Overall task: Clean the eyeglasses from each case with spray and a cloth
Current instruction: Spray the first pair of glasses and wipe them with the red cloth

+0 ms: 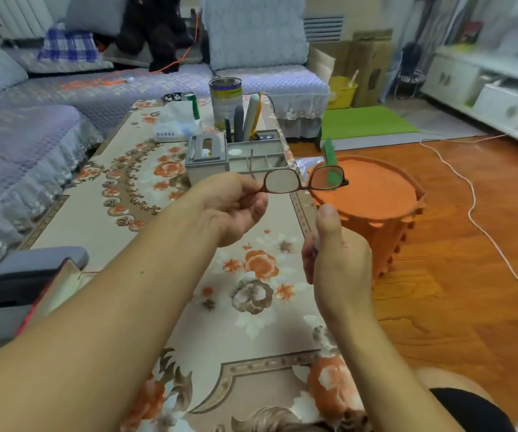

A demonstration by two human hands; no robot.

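Observation:
A pair of dark-rimmed eyeglasses (304, 181) is held up above the table's right edge, lenses facing me. My left hand (235, 207) pinches the glasses at their left temple hinge. My right hand (335, 254) is below and to the right of them, fingers curled around a small pale object (316, 241), mostly hidden, thumb pointing up toward the lenses. I cannot tell whether that object is the spray bottle or the cloth. A grey and black case (26, 275) lies at the table's left edge.
A floral-covered table (145, 194) carries a grey organiser box (235, 157), a tall tin (224, 101) and a tissue pack (173, 126). An orange stool (373, 198) stands right of the table. A sofa lies to the left and behind; a white cable (469, 198) crosses the wooden floor.

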